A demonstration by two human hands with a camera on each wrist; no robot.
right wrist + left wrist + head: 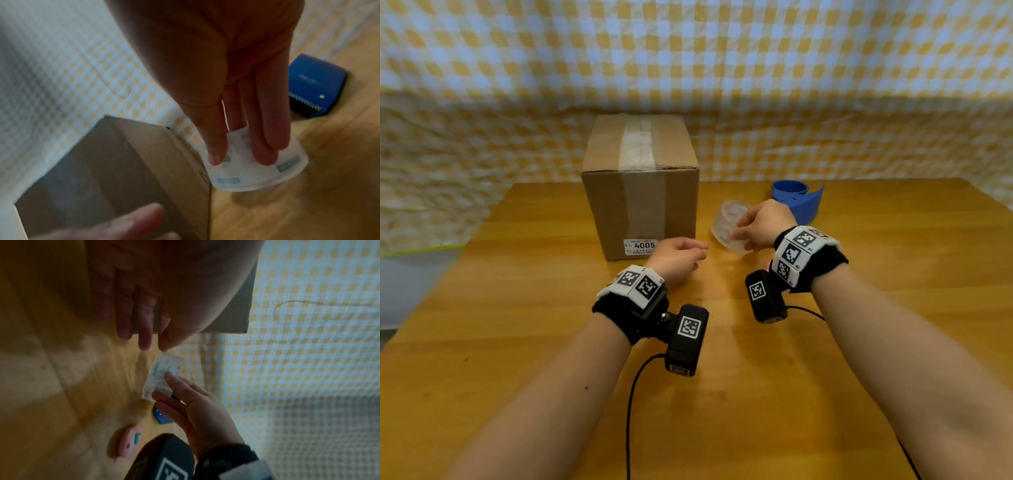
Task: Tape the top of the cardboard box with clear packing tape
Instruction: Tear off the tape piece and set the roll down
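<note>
The cardboard box (640, 202) stands upright on the wooden table, with a strip of clear tape (636, 145) along its top seam and down the front. To the right of the box, my right hand (739, 236) grips the clear tape roll (726, 222) between thumb and fingers, tilted just above the table. In the right wrist view the fingers (265, 146) lie across the roll (267, 175), close to the box's edge (127, 162). My left hand (698, 253) hovers by the box's lower right corner, fingers relaxed and holding nothing.
A blue tape dispenser (799, 200) with a toothed blade (304, 105) lies behind the right hand. A small pink object (129, 441) sits on the table (722, 394) under the right wrist. Checkered cloth (722, 68) hangs behind the table.
</note>
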